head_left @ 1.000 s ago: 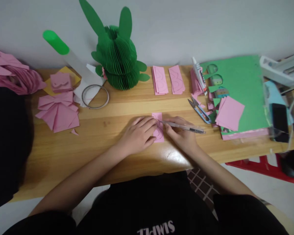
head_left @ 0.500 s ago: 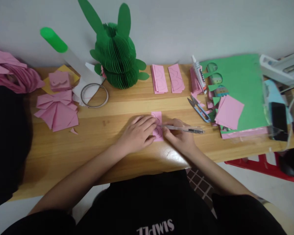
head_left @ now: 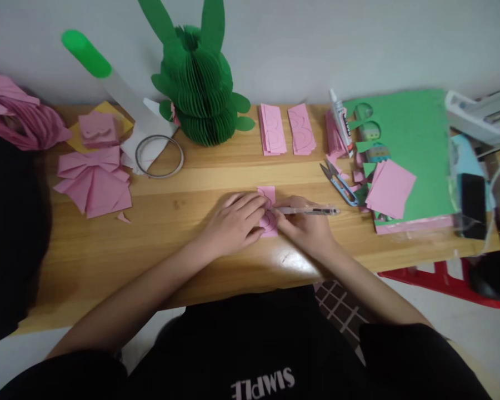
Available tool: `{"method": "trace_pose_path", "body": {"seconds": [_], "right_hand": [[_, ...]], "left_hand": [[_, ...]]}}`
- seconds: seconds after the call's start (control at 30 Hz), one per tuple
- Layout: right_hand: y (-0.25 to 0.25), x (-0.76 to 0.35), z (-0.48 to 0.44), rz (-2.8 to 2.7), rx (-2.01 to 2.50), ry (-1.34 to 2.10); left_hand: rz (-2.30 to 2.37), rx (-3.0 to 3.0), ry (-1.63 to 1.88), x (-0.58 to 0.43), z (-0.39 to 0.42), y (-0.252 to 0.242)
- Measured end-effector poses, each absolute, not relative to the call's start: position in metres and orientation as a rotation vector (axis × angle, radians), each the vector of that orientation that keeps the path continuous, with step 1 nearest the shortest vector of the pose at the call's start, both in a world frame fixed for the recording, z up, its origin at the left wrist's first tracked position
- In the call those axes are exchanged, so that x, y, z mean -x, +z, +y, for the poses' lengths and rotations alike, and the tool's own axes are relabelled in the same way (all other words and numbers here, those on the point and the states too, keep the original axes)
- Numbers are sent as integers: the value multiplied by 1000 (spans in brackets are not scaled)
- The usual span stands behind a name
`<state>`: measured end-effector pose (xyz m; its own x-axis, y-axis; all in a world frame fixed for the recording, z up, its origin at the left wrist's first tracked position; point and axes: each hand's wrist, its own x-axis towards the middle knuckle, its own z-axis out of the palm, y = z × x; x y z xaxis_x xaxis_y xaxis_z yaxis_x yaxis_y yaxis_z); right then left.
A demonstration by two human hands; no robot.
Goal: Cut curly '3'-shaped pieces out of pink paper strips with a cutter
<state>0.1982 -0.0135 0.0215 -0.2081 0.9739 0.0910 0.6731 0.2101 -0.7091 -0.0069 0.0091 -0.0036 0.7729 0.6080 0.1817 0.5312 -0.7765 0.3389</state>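
A narrow pink paper strip point(head_left: 268, 223) with curved pen lines lies flat on the wooden table. Across its left side my left hand point(head_left: 238, 223) rests with the fingers stretched out, pressing the paper down. My right hand point(head_left: 306, 226) grips a clear pen point(head_left: 312, 210) whose tip reaches the strip's right side; the fingers partly cover the tip. Behind them lie two small piles of pink paper, a left pile point(head_left: 273, 130) and a right pile point(head_left: 302, 130), both with similar curved outlines drawn on top.
Blue thread snips point(head_left: 340, 184), a glue tube point(head_left: 341, 123) and pink squares point(head_left: 390, 190) on green card point(head_left: 425, 155) lie to the right. A green honeycomb paper figure point(head_left: 204, 94) stands at the back. Leftward are a tape roll point(head_left: 159, 175) and folded pink paper point(head_left: 94, 183).
The pen has turned slightly and its back end has shifted left and up with my right hand. My left hand stays on the strip. The whole view has shifted a little.
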Motion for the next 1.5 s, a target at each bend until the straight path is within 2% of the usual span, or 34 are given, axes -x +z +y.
{"method": "trace_pose_path", "body": {"seconds": [0.97,1.5], "right_hand": [[30,-202,-27,-2009,1637,612],[29,-202,-30,-1991,1626,655]], "left_hand": [[903,-2641,395,5,9,-7],[914,-2675,441,5,9,-5]]}}
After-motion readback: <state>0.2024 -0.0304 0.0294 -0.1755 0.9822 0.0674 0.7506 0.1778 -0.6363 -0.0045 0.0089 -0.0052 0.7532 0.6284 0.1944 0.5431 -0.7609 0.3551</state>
